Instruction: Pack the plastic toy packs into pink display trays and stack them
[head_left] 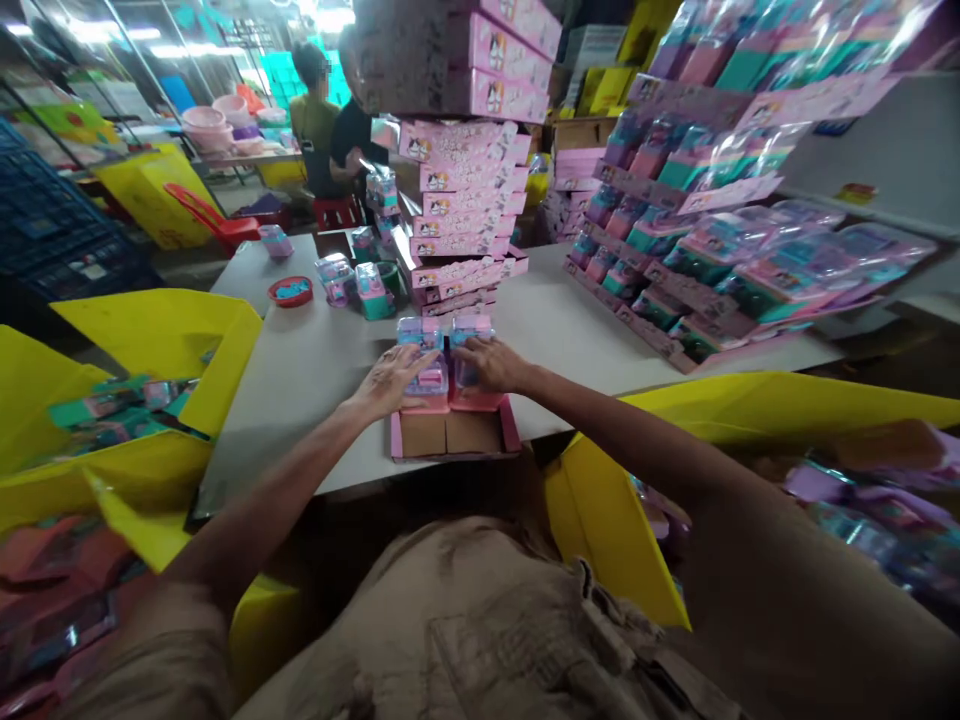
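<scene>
A shallow pink cardboard tray (454, 434) lies on the grey table (300, 370) right in front of me, its near half bare brown card. Small clear-topped pink and blue toy boxes (437, 333) stand in its far half. My left hand (390, 382) rests flat on the left boxes, fingers spread over them. My right hand (487, 363) presses on the right boxes, fingers curled over their tops.
A tall stack of pink trays (465, 200) rises behind the tray. Filled trays (705, 230) are stacked slanted at the right. Yellow bins (157, 340) with packaged toys flank me, one at the right (615, 520). Loose toy boxes (352, 280) and a red dish (290, 291) sit further back. Two people (337, 120) work beyond.
</scene>
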